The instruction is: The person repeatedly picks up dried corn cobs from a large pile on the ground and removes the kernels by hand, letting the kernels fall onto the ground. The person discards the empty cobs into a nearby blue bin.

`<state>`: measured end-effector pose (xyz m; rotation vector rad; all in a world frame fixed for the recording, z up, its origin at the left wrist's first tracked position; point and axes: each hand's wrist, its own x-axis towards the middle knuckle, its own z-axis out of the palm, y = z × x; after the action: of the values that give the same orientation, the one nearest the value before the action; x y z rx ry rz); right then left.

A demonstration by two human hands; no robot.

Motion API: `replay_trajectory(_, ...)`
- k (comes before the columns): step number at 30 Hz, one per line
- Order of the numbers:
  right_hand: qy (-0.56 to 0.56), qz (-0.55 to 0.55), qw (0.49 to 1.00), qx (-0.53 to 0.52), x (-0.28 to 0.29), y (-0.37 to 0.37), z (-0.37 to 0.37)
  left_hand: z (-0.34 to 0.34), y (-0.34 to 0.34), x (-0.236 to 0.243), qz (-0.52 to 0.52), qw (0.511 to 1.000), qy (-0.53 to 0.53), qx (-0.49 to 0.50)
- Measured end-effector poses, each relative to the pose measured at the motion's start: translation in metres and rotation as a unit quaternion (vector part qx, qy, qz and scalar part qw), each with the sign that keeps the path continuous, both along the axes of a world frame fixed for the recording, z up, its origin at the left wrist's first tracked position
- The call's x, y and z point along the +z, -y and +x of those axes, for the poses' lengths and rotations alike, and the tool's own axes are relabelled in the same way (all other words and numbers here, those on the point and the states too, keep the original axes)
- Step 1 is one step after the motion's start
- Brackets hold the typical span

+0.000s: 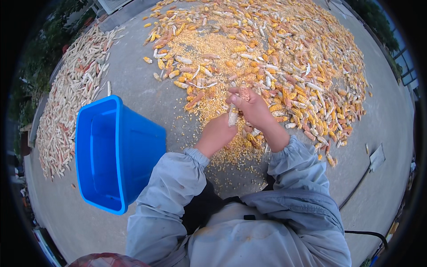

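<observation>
My left hand (218, 135) is closed round the lower part of a pale, mostly bare corn cob (232, 115), held upright in front of me. Above and to its right, my right hand (255, 108) is closed as well, its thumb at the top of that cob. A pinkish cob end (244, 92) shows at the right fingers; whether it is a second cob I cannot tell. Beneath both hands lie loose yellow kernels (222, 152) and ears of corn (289, 98), some with kernels, some partly stripped.
At my left a blue plastic tub (142, 135) lies tipped on its side, its mouth facing left. Beyond it stretches a long heap of bare cobs (75, 84). The corn pile spreads far ahead and right over the concrete floor (147, 98). A long-handled flat tool (377, 159) lies at right.
</observation>
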<state>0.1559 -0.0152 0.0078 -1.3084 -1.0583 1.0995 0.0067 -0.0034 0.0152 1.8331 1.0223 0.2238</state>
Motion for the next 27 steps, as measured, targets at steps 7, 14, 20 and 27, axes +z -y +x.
replay_trajectory(7, 0.222, -0.016, 0.975, 0.021, -0.004, 0.01, -0.012, 0.009, 0.01, -0.012, 0.249, 0.955, -0.158, -0.027)
replay_trajectory(14, -0.066, -0.094, 0.993, -0.018, 0.018, 0.01, 0.001, -0.02, -0.011, 0.005, -0.44, 0.867, 0.233, -0.023)
replay_trajectory(20, 0.037, 0.058, 0.997, 0.032, 0.02, 0.016, -0.011, -0.012, -0.006, 0.003, -0.284, 0.942, 0.175, 0.021)
replay_trajectory(27, -0.005, 0.009, 0.998, -0.055, 0.015, 0.013, -0.006, -0.021, 0.002, 0.011, -0.528, 0.782, 0.315, -0.105)
